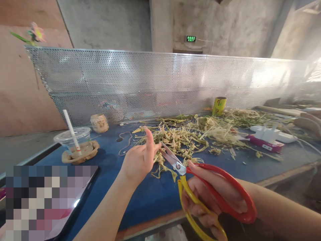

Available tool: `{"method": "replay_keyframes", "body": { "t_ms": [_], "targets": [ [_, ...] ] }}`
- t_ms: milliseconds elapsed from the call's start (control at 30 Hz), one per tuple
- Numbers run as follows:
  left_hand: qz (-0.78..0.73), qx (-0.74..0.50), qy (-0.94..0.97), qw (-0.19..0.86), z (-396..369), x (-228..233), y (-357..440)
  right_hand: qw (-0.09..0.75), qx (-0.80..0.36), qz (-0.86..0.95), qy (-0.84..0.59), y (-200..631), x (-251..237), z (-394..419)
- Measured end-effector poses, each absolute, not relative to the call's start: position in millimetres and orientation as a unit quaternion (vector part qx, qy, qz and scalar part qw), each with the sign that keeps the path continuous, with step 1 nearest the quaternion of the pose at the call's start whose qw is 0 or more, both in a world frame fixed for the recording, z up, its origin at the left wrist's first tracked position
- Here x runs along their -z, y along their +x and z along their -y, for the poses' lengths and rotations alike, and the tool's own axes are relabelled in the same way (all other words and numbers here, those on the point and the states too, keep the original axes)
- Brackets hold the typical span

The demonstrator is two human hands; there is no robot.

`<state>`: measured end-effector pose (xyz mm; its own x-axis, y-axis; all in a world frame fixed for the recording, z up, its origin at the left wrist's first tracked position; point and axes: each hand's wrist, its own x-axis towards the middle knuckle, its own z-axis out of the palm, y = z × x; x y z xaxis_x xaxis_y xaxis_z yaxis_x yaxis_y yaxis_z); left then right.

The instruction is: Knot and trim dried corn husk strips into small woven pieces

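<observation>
My right hand point(200, 204) grips a pair of scissors point(178, 166) with one red and one yellow handle loop. The silver blades stand apart in a narrow V, tips toward my left hand point(137, 160). One digit of that hand sticks up, while the others bend together beside the blade tips. What they hold, if anything, is too small to make out. Behind and below both hands lies a loose pile of dried, pale green plant pieces point(175, 137) on the blue tabletop point(140, 207).
At left a lidded plastic cup point(85, 135) with a straw stands in a brown tray point(94, 150), near a tablet point(82, 190). A twine roll point(99, 123), a yellow tube point(219, 106) and a purple-white power strip point(265, 144) lie around the pile. A perforated metal panel point(140, 80) closes the back.
</observation>
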<state>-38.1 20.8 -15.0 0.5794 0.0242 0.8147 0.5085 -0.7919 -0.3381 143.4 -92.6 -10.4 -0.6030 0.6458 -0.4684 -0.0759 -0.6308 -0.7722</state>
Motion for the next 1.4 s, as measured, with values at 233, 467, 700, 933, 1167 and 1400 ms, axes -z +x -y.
{"method": "replay_keyframes", "body": {
  "t_ms": [233, 467, 700, 933, 1167, 1400],
  "targets": [
    [0.154, 0.426, -0.839, 0.301, -18.5, 14.5, -38.2, 0.219, -0.825, 0.36, -0.377, 135.6, 9.2, 87.7],
    [0.149, 0.429, -0.834, 0.314, -17.1, 15.1, -37.4, 0.232, -0.791, 0.365, -0.433, 131.3, 10.1, 83.1],
    [0.151, 0.437, -0.824, 0.327, -14.7, 15.0, -37.1, 0.277, -0.794, 0.353, -0.41, 122.0, 16.6, 82.1],
    [0.163, 0.45, -0.81, 0.338, -14.2, 15.8, -35.7, 0.265, -0.769, 0.343, -0.469, 117.0, 10.0, 80.4],
    [0.2, 0.467, -0.804, 0.309, -15.3, 16.4, -39.7, 0.306, -0.764, 0.305, -0.479, 129.4, -1.2, 78.8],
    [0.318, 0.484, -0.812, 0.075, -18.9, 14.5, -32.2, 0.477, -0.652, 0.357, -0.47, 165.0, 12.9, 98.7]
  ]
}}
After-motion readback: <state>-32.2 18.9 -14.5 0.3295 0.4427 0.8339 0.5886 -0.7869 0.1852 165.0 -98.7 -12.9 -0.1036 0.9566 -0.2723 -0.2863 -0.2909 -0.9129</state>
